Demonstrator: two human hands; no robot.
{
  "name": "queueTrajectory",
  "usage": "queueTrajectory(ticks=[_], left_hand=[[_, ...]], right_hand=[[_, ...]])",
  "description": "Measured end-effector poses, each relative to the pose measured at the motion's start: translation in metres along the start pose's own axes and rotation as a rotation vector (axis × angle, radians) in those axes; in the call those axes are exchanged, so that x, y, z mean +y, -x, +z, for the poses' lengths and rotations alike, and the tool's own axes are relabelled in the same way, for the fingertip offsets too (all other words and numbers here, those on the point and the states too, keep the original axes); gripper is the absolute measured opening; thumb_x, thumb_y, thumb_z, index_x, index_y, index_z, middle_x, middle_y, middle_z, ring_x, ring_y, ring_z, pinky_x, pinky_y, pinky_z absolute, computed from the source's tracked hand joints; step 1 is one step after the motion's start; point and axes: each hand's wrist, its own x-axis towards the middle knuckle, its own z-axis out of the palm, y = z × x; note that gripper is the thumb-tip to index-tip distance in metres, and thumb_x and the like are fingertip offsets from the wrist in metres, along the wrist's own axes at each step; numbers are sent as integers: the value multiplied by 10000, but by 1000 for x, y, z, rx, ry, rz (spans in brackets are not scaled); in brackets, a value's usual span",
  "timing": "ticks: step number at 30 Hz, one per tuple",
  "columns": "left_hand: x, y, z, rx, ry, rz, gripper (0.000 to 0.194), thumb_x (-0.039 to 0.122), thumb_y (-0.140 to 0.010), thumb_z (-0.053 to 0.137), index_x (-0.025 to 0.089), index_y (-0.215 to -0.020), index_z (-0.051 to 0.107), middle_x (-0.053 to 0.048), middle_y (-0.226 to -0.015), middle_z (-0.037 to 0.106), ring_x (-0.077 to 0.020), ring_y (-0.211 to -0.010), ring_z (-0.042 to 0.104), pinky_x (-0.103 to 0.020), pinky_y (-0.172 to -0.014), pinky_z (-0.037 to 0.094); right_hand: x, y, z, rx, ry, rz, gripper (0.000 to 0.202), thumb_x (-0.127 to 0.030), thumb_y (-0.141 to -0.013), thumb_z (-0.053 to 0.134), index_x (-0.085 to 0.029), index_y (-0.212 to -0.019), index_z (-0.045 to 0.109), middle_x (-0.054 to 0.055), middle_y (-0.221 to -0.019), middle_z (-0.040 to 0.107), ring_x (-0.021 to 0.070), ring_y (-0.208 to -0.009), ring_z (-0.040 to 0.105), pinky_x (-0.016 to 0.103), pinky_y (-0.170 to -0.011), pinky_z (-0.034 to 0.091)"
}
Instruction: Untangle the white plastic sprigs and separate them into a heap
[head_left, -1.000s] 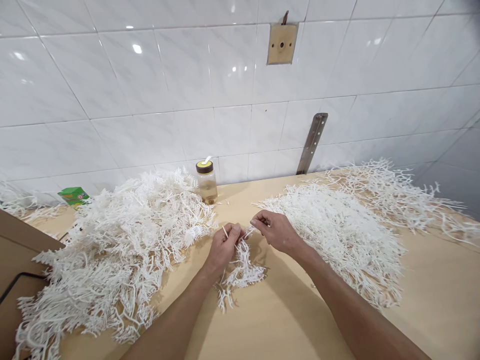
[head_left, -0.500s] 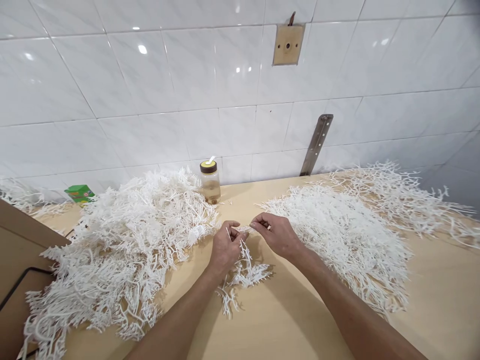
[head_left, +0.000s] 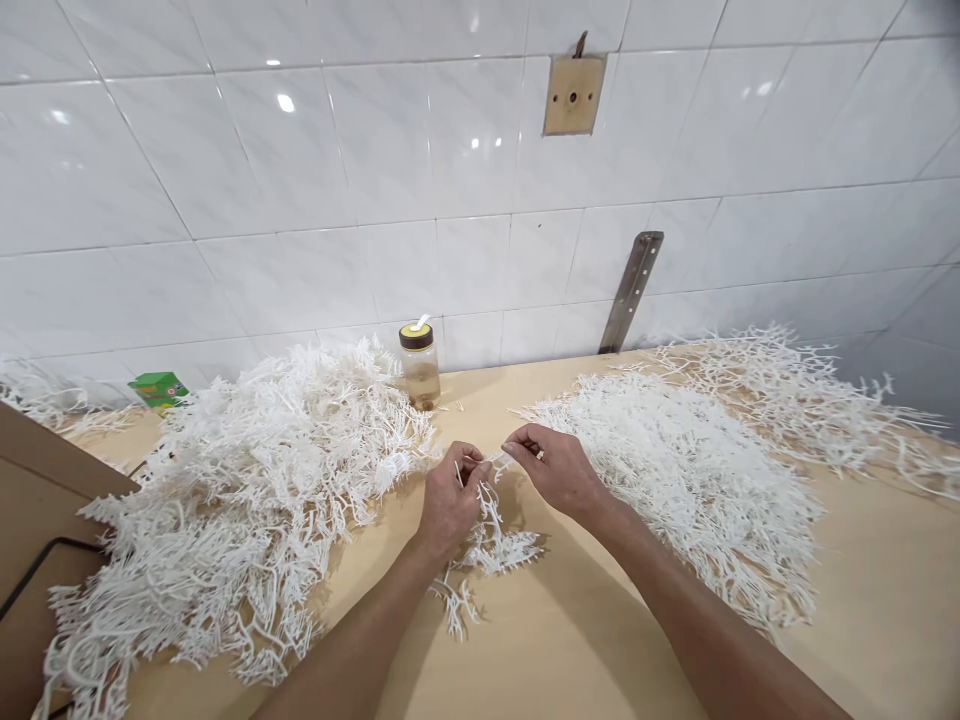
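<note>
My left hand point(head_left: 452, 492) is closed on a white branching piece point(head_left: 489, 515), which hangs from its fingers towards the tabletop. Between the two hands, my right hand point(head_left: 551, 465) pinches a thin white strand of it with thumb and forefinger. Under my left hand, more white sprigs point(head_left: 506, 552) lie on the wooden table point(head_left: 555, 640). A large heap of white branching pieces point(head_left: 262, 480) is to the left of my hands. To the right, a flatter pile of white pieces point(head_left: 690, 480) spreads beside my right forearm.
A clear jar point(head_left: 421, 375) with a dark-rimmed lid stands behind the left heap. Further back are a green box point(head_left: 159, 389) and a metal bracket point(head_left: 631, 292) against the tiled wall. Loose branches point(head_left: 795, 390) lie at the far right; a brown panel point(head_left: 45, 500) borders the left.
My left fingers have closed in a little around the piece, and the strand between my hands has tilted slightly. The hands stay in nearly the same place.
</note>
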Motion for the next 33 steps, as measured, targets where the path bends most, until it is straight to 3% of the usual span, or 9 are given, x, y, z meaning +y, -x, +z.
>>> queueTrajectory(ticks=[6, 12, 16, 20, 27, 33], left_hand=[[4, 1, 1, -62, -99, 1, 202, 352, -824, 610, 179, -866, 708, -7, -699, 660, -130, -614, 561, -251, -601, 416], [-4, 0, 1, 24, -239, 5, 115, 297, -773, 657, 192, -815, 678, 55, -539, 515, -104, -511, 464, -241, -557, 354], [-9, 0, 0, 33, -311, 78, 100, 202, -785, 598, 196, -756, 693, 18, -607, 587, -123, -590, 511, -257, -608, 375], [-10, 0, -1, 29, -417, 166, 154, 125, -779, 569, 199, -754, 703, -5, -681, 620, -138, -666, 535, -268, -652, 388], [-8, 4, -1, 0, -420, 263, 136, 151, -845, 578, 198, -814, 702, -31, -812, 647, -140, -748, 603, -263, -695, 444], [-5, 4, -2, -19, -490, 266, 122, 143, -836, 598, 216, -840, 696, -26, -845, 695, -158, -784, 637, -277, -705, 453]], right_hand=[[-3, 1, 2, -44, -16, 59, 229, -384, -878, 558, -202, -792, 667, 11, -736, 693, 153, -677, 600, 269, -639, 431], [-4, 3, 4, -129, -56, 82, 210, -355, -869, 550, -208, -835, 696, 11, -776, 711, 155, -685, 625, 269, -630, 448], [-4, 4, 4, -156, -62, 84, 183, -308, -849, 558, -206, -908, 698, 26, -843, 726, 169, -719, 655, 290, -669, 484], [-7, 3, 3, -168, 15, 37, 164, -278, -844, 562, -203, -860, 706, 32, -822, 733, 175, -750, 656, 299, -713, 481], [-12, 3, 1, -185, 91, 34, 195, -264, -874, 529, -208, -781, 691, 11, -745, 708, 161, -687, 614, 285, -663, 426], [-6, 5, 4, -170, 214, -35, 222, -204, -910, 479, -192, -778, 656, 31, -768, 678, 167, -718, 589, 284, -663, 405]])
